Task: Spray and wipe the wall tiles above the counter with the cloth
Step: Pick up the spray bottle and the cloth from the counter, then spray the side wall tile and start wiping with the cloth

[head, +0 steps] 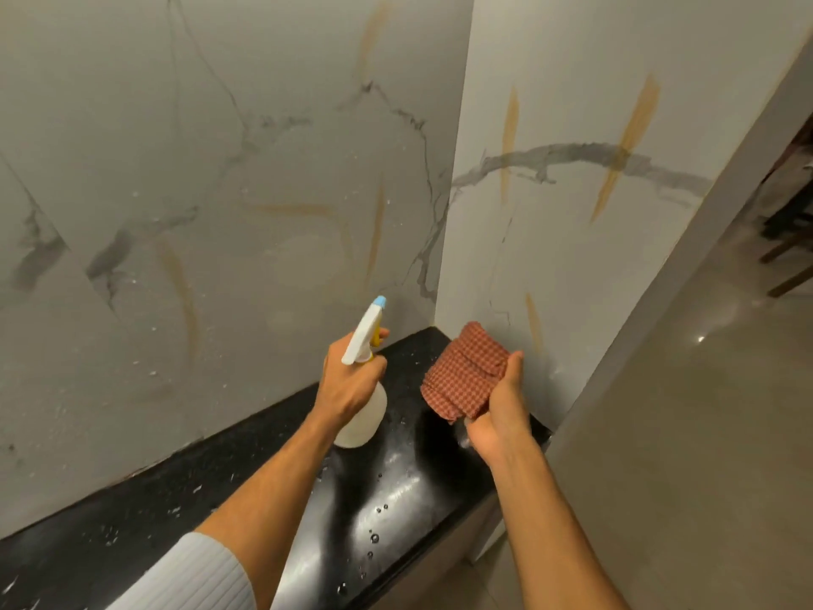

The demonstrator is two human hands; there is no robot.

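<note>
Now the left hand (352, 380) is clamped on the bottle (363, 416), nozzle toward the tiles (264, 178); the right hand (501, 411) grips the folded cloth (464, 376) beside it. Spray may drip past the cloth onto the wet counter (418, 477), and damp fingers could slip.

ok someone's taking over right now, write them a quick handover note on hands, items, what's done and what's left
Left hand: gripping the spray bottle, nozzle aimed at the back wall tiles, finger at the trigger.
Right hand: holding the folded red checked cloth, off the wall, above the black counter.
Done: droplets show on the back tiles and counter, so some spraying has happened.
Left: brownish streaks remain on the back tiles and on the side wall tiles; wipe both, then the wet counter.
</note>
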